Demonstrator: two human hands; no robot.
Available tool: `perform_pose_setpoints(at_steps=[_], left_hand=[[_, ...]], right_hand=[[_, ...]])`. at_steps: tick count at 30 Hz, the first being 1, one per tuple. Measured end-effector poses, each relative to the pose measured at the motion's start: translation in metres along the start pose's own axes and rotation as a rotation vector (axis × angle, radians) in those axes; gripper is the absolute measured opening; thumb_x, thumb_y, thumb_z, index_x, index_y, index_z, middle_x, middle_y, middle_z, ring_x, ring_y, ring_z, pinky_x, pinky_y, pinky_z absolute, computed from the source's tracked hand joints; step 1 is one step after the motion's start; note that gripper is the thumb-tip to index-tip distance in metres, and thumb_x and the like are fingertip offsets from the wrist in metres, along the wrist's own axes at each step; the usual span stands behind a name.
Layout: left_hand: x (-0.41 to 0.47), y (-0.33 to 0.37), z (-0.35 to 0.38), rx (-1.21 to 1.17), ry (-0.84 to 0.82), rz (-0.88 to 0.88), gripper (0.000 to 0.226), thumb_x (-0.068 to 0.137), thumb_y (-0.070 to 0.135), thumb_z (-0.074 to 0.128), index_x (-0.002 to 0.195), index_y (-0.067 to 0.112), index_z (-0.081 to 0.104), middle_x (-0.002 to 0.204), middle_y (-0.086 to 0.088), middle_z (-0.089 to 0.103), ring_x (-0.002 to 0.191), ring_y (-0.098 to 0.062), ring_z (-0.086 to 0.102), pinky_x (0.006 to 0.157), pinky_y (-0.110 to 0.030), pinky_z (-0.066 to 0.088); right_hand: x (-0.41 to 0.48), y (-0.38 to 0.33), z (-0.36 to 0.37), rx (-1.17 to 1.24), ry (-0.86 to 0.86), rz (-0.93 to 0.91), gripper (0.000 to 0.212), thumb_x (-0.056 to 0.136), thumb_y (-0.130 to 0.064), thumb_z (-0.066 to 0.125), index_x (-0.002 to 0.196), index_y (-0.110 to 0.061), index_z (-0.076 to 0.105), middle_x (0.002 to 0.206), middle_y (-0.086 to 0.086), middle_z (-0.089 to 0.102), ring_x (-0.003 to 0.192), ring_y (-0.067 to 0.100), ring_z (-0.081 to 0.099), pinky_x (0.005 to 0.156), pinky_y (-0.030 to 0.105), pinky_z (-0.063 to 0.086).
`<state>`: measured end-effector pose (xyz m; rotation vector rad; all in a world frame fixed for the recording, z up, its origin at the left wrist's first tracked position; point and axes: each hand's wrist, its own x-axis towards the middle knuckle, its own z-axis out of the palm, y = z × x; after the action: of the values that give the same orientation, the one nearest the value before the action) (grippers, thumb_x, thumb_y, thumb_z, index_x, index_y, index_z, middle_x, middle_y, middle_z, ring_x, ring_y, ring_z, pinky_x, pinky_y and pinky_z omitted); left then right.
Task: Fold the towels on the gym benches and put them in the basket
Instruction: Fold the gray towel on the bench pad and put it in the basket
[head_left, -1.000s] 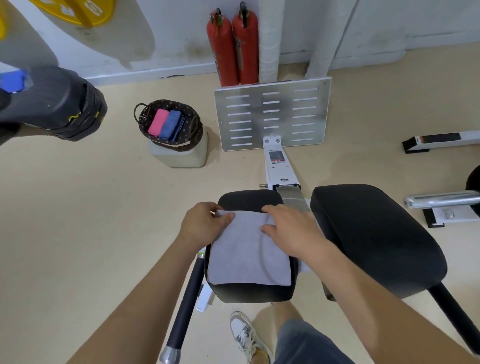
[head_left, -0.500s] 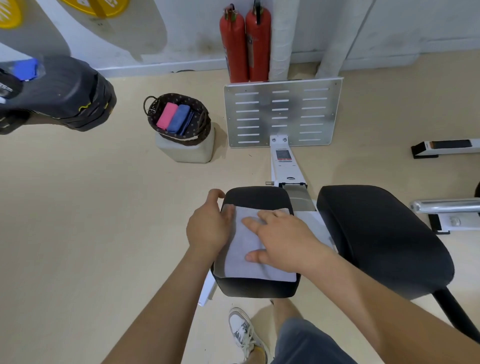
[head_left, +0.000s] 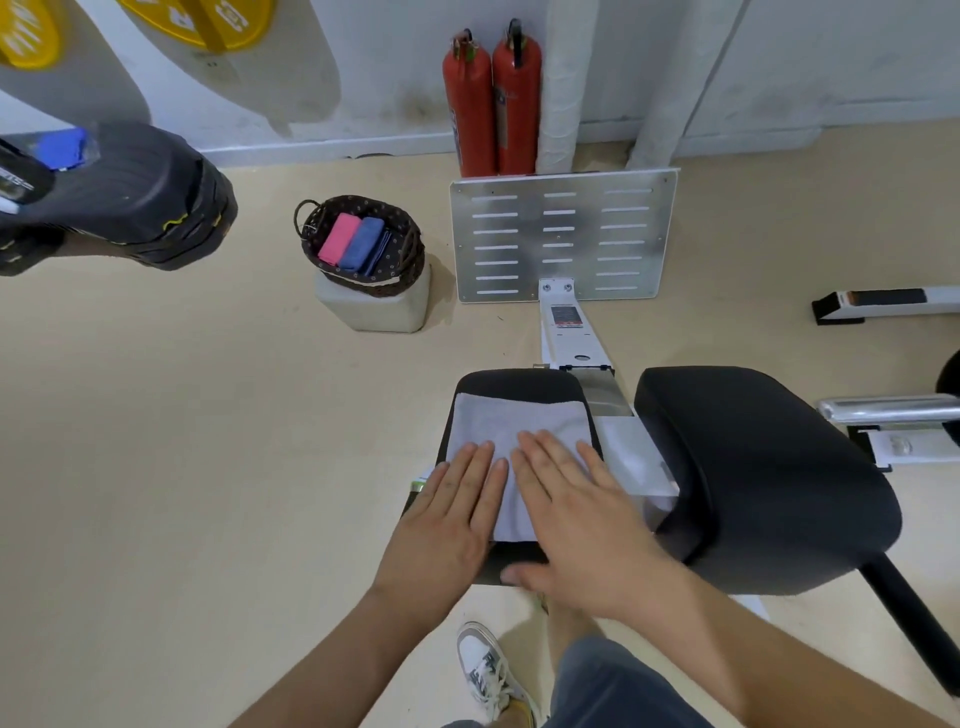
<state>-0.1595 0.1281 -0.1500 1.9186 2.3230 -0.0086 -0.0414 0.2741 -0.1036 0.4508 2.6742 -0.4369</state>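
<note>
A grey towel (head_left: 519, 421) lies folded flat on a small black bench pad (head_left: 519, 382). Both palms press down on its near half. My left hand (head_left: 447, 525) covers the towel's left side with fingers flat and together. My right hand (head_left: 576, 514) lies on the right side, fingers spread. A dark woven basket (head_left: 400, 265) stands on a pale block at the upper left and holds a folded pink towel (head_left: 338, 239) and a folded blue towel (head_left: 363, 244). Another blue towel (head_left: 62, 148) lies on a black bench (head_left: 140, 197) at the far left.
A larger black seat pad (head_left: 763, 467) sits just right of the small pad. A perforated metal plate (head_left: 561, 234) and two red fire extinguishers (head_left: 491, 98) stand ahead by the wall. White machine parts (head_left: 883, 304) lie on the floor at right. My shoe (head_left: 488, 670) is below.
Both hands slid from the towel's far edge back to its near half and now lie flat on it. The towel looks smoother.
</note>
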Motion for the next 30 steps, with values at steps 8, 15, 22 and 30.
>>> perform_pose_setpoints(at_steps=[8,15,22,30], left_hand=[[0.006,-0.001,-0.003,0.063,0.074,0.049,0.045,0.094,0.011,0.028,0.129,-0.005,0.051,0.13,-0.025,0.056,0.12,-0.036,0.056,0.097,-0.046,0.049],[-0.02,0.006,-0.024,0.017,0.061,0.133,0.046,0.084,0.017,0.038,0.115,-0.002,0.065,0.121,-0.02,0.064,0.111,-0.033,0.062,0.096,-0.042,0.051],[-0.014,-0.01,-0.038,-0.18,-0.069,0.083,0.038,0.072,0.035,0.062,0.103,0.013,0.06,0.118,-0.006,0.054,0.11,-0.025,0.052,0.071,-0.032,0.053],[-0.014,-0.023,-0.048,-0.762,-0.036,-0.314,0.033,0.085,0.023,0.057,0.111,0.042,0.049,0.085,0.019,0.061,0.074,-0.009,0.054,0.063,-0.02,0.044]], right_hand=[[-0.016,0.003,0.041,-0.134,0.352,-0.011,0.054,0.085,-0.014,0.029,0.134,0.001,0.046,0.136,0.018,0.054,0.125,0.032,0.054,0.112,0.042,0.019],[-0.037,0.005,0.026,-0.07,0.364,-0.18,0.04,0.069,-0.02,0.065,0.106,-0.008,0.073,0.112,0.009,0.071,0.103,0.021,0.068,0.091,0.036,0.052],[-0.033,0.006,0.0,-0.032,0.156,-0.082,0.033,0.083,-0.027,0.05,0.11,-0.024,0.068,0.123,-0.006,0.066,0.109,0.011,0.063,0.1,0.032,0.04],[-0.019,0.026,-0.035,0.426,-0.024,0.053,0.009,0.093,-0.039,0.048,0.088,-0.033,0.053,0.08,-0.01,0.059,0.076,0.009,0.055,0.066,0.025,0.042]])
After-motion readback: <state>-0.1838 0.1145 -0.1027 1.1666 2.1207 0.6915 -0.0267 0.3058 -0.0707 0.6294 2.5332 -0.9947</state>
